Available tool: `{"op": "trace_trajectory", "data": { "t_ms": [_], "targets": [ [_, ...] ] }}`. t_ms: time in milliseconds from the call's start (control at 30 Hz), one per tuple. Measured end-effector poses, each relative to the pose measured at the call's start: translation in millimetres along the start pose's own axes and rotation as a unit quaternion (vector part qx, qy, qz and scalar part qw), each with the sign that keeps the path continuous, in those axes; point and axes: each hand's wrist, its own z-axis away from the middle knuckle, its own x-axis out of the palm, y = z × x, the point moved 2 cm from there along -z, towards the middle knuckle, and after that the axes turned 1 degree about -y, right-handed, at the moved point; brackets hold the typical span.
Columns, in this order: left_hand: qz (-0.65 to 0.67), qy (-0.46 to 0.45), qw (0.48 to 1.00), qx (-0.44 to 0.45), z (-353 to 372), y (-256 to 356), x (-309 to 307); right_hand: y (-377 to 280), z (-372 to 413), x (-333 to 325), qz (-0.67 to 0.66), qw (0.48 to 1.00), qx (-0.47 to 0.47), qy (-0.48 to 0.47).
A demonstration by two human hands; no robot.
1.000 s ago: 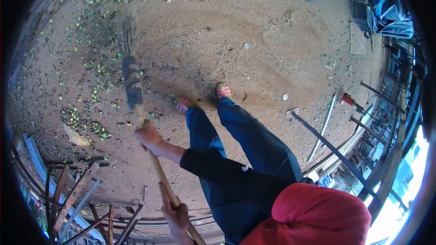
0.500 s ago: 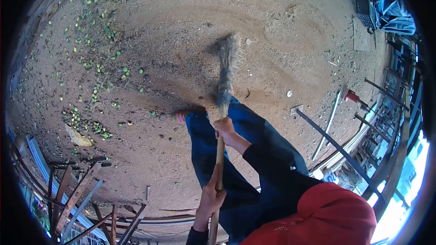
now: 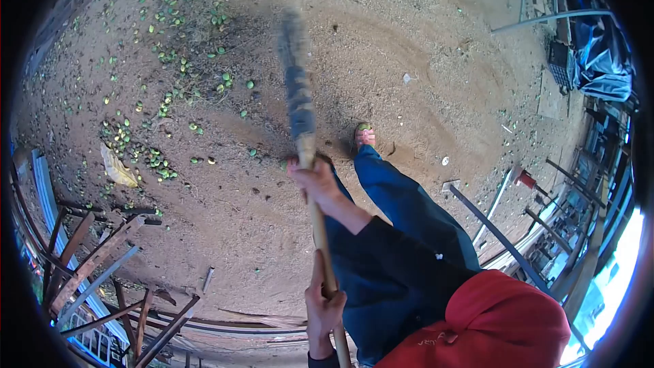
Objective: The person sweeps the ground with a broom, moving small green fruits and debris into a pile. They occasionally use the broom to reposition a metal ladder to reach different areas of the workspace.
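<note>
A broom with a long wooden handle runs up the middle of the view, its blurred bristle head over the dirt ground near the leaf litter. My right hand is wrapped round the upper handle, just below the grey binding. Lower down, my left hand grips the same handle. One sandalled foot shows right of the broom; the other is mostly hidden behind my right hand. Green and yellow leaves or fruits lie scattered left of the bristles; which they are I cannot tell.
Wooden and metal bars stick up at the lower left. On the right are a long dark bar, a red object and more stacked material. A crate and blue sheeting sit at the upper right. A large dry leaf lies left.
The broom head has swung left and farther forward, and both hands have shifted with the handle. The right foot now shows clear of the broom. The view has shifted slightly.
</note>
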Motion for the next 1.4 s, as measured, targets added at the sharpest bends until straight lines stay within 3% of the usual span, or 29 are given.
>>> {"op": "trace_trajectory", "data": {
  "t_ms": [67, 167, 267, 367, 400, 433, 500, 600, 800, 900, 1000, 1100, 1233, 1367, 1400],
  "targets": [
    [-0.051, -0.104, 0.993, 0.021, -33.9, 1.6, 7.3, -12.4, -14.1, -55.4, 0.016, 0.998, 0.04, 0.048],
    [-0.041, -0.127, 0.989, 0.071, -89.2, -7.2, 24.2, 4.1, -80.5, -122.6, 0.003, 0.994, 0.065, 0.093],
    [0.029, -0.07, 0.993, 0.094, -119.2, -23.0, 7.3, 11.9, -122.5, -70.5, 0.103, 0.992, 0.026, 0.074],
    [0.124, 0.078, 0.988, 0.052, -99.7, -40.3, -44.1, 30.5, -108.1, 72.7, 0.164, 0.983, 0.035, -0.078],
    [0.126, 0.13, 0.982, 0.047, -87.6, -42.5, -63.0, 53.6, -103.9, 121.9, 0.193, 0.978, -0.025, -0.075],
    [0.128, 0.181, 0.974, 0.046, -74.0, -39.0, -80.7, 41.9, -75.1, 167.1, 0.239, 0.961, 0.039, -0.137],
    [0.159, 0.224, 0.962, -0.004, -35.3, -19.5, -105.4, 51.7, -31.5, 215.8, 0.164, 0.963, 0.028, -0.212],
    [0.086, 0.245, 0.966, 0.011, 16.5, -29.5, -121.7, 55.8, 26.0, 224.0, 0.118, 0.964, 0.044, -0.232],
    [0.039, -0.043, 0.997, -0.042, 67.0, -78.7, -124.4, 112.9, 66.1, 92.8, 0.051, 0.991, 0.12, -0.037],
    [0.053, -0.093, 0.991, -0.08, 59.3, -95.0, -128.3, 152.2, 66.4, 55.4, 0.09, 0.984, 0.153, 0.033],
    [0.027, 0.001, 0.998, -0.061, 40.6, -110.1, -146.9, 182.8, 29.1, 103.3, 0.134, 0.978, 0.156, -0.026],
    [-0.026, 0.088, 0.995, -0.029, 12.3, -96.1, -180.8, 163.8, -3.7, 185.4, 0.106, 0.975, 0.146, -0.128],
    [0.053, 0.16, 0.986, 0.013, -3.5, -60.8, -198.2, 112.7, -11.4, 253.6, 0.114, 0.963, 0.118, -0.215],
    [0.035, 0.188, 0.981, 0.037, 21.8, -51.1, -180.6, 68.9, 23.9, 256.0, 0.114, 0.966, 0.088, -0.215],
    [0.054, 0.151, 0.987, 0.009, 33.0, -47.6, -173.9, 63.8, 36.4, 241.3, 0.102, 0.971, 0.087, -0.198]
  ]
}}
